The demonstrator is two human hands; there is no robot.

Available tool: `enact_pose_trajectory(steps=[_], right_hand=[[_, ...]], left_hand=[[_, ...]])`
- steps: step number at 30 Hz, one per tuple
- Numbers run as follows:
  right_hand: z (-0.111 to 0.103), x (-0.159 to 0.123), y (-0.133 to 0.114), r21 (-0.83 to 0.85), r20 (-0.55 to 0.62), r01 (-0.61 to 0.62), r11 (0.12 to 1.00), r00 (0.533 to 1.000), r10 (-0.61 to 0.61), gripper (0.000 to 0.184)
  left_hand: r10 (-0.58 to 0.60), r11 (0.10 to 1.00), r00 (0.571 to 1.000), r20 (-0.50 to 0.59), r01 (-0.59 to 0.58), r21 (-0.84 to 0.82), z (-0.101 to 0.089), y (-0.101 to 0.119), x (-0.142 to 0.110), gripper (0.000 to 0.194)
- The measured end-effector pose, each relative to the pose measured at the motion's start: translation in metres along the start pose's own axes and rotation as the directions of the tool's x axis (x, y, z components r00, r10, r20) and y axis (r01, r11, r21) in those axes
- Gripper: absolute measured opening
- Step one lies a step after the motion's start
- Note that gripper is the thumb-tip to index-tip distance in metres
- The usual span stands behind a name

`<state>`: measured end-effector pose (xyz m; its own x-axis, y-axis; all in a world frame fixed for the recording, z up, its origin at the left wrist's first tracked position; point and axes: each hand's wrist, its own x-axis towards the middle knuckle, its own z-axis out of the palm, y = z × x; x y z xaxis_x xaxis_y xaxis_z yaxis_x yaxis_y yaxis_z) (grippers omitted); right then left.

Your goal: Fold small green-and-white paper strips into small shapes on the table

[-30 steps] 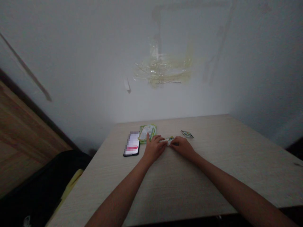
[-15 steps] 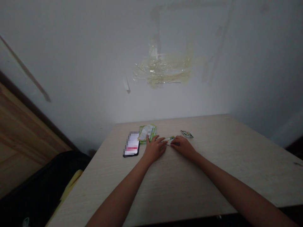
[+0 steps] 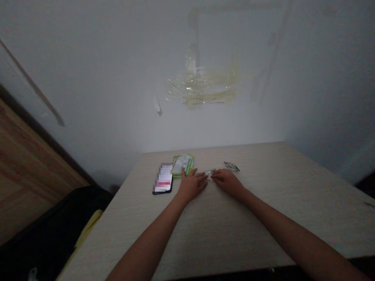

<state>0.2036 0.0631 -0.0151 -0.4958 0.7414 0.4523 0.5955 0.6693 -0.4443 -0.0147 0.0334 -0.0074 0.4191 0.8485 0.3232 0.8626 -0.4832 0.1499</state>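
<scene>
A small flat green-and-white packet (image 3: pixel 210 175) lies on the table between my hands, partly covered by fingers. My left hand (image 3: pixel 191 184) rests palm down with its fingers spread, the fingertips on the packet's left part. From the other side, my right hand (image 3: pixel 227 180) has its fingers drawn together on the packet's right end. Just beyond my left thumb is a small pile of green-and-white packets (image 3: pixel 183 162), printed with fine text. Another folded packet (image 3: pixel 231 166) with dark edges sits by itself beyond my right hand.
A phone (image 3: pixel 163 178) with a lit, blurred screen lies left of the pile. The pale wooden table (image 3: pixel 234 234) meets a wall (image 3: pixel 117 97) bearing old tape. Dark and yellow cloth (image 3: pixel 88 230) hangs at the table's left side, near a wooden panel (image 3: pixel 26 164).
The fingers of my left hand have flattened and stretched farther over the packet. My right fingers have shifted slightly on its end. The pile, phone and lone packet stay put.
</scene>
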Motion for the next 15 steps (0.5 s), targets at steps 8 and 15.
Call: enact_pose_trajectory(steps=[8, 15], right_hand=[[-0.0011, -0.0018, -0.0017, -0.013, 0.039, 0.055, 0.998, 0.998, -0.055, 0.024], [0.0053, -0.0028, 0.0043, -0.039, 0.037, 0.060, 0.997, 0.998, -0.059, 0.025]], left_hand=[[0.011, 0.999, 1.000, -0.013, -0.011, 0.035, 0.0021, -0.0009, 0.0021, 0.034], [0.000, 0.999, 1.000, -0.017, 0.001, 0.038, 0.0024, -0.0007, 0.0027, 0.032]])
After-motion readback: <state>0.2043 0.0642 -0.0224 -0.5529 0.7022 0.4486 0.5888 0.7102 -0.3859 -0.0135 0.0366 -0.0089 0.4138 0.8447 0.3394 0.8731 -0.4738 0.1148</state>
